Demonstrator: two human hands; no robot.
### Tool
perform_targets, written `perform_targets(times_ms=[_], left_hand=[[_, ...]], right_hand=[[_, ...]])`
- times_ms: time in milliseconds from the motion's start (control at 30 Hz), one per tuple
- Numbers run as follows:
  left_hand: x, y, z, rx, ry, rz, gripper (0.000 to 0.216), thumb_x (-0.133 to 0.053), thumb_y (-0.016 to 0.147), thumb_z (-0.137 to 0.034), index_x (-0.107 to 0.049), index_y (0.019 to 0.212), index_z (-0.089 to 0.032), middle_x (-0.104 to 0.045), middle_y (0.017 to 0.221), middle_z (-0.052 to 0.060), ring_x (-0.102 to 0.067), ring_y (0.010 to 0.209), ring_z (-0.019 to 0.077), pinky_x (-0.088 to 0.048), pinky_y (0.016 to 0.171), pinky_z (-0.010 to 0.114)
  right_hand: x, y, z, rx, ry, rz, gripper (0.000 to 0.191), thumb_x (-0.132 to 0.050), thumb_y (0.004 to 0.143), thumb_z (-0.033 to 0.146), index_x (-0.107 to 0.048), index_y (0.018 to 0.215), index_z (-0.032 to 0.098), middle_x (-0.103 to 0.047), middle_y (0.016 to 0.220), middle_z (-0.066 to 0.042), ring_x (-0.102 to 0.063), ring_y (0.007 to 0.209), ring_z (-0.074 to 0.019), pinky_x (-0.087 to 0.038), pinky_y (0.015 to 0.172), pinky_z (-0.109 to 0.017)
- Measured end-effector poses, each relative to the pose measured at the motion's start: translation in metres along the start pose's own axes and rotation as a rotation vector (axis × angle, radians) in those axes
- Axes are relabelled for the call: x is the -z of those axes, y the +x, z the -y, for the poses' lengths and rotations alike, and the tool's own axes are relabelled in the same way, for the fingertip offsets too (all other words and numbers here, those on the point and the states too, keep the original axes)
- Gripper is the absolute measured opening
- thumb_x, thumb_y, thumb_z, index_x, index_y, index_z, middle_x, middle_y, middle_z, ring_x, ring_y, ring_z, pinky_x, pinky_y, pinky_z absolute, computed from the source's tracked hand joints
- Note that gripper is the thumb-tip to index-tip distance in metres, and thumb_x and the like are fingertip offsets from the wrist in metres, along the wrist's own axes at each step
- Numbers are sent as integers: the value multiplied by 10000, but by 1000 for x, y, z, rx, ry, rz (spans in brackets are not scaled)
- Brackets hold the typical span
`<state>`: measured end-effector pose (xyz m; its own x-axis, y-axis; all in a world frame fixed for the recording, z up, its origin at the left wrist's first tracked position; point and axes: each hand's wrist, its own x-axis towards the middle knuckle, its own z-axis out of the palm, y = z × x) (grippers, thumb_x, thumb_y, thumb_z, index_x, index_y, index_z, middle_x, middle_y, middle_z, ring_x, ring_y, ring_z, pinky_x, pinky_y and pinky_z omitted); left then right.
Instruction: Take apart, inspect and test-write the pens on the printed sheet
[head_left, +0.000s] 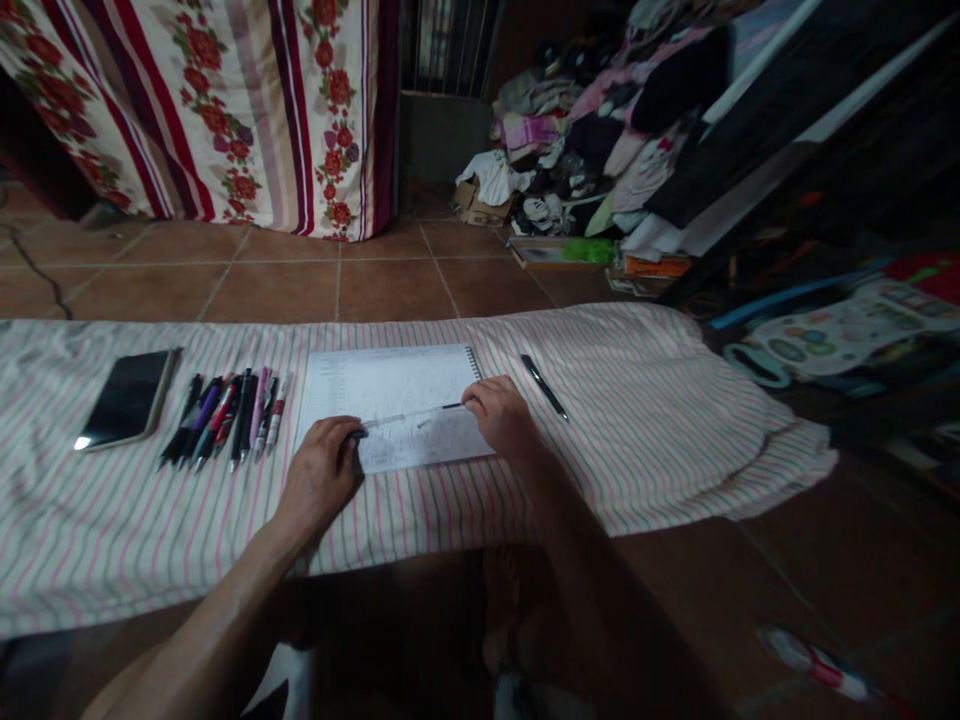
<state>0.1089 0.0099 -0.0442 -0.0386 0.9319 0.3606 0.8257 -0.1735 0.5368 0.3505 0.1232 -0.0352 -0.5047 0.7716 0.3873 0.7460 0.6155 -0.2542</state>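
A spiral notebook (397, 370) lies open on the striped cloth, its page covered with faint writing. Over the page, a thin clear pen refill (405, 414) with a dark end stretches between my two hands. My right hand (501, 412) is closed in a pinch on its dark end. My left hand (321, 468) is closed at the notebook's lower left, with a small black pen part (357, 433) showing at its fingertips. A small dark mark or piece on the page below the refill is too small to make out. Right of the notebook lies a black pen (545, 388).
Several pens (225, 418) lie in a row left of the notebook, with a smartphone (129, 398) beyond them. The striped cloth (645, 420) covers the low surface. A flowered curtain (262, 120) and a clothes pile (592, 140) stand behind, across the tiled floor (390, 285).
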Motion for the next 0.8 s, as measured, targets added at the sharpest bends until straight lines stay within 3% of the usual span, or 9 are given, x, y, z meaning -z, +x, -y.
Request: perform_targets(times_ms=[267, 600, 800], left_hand=[[1, 0, 1, 18, 32, -10, 230, -414, 823, -184, -604, 951, -164, -604, 1106, 103, -530, 1048, 239, -423, 940, 435], [-1, 1, 2, 41, 37, -22, 264, -409, 831, -227, -615, 969, -138, -614, 1124, 107, -540, 1055, 232, -429, 946, 407], [-2, 1, 0, 27, 14, -66, 254, -417, 828, -223, -619, 953, -132, -601, 1134, 116, -528, 1064, 236, -422, 950, 414]], right_hand=[[18, -4, -19, -156, 62, -117, 154, -485, 777, 125, -624, 729, 172, -655, 757, -42, -536, 779, -194, -377, 793, -306], [12, -1, 9, -112, 232, -86, 83, -537, 773, 165, -613, 753, 191, -657, 786, -33, -550, 808, -196, -405, 782, -312], [8, 2, 23, -190, 384, -42, 81, -535, 763, 171, -610, 776, 200, -647, 762, -21, -578, 775, -176, -434, 758, -309]])
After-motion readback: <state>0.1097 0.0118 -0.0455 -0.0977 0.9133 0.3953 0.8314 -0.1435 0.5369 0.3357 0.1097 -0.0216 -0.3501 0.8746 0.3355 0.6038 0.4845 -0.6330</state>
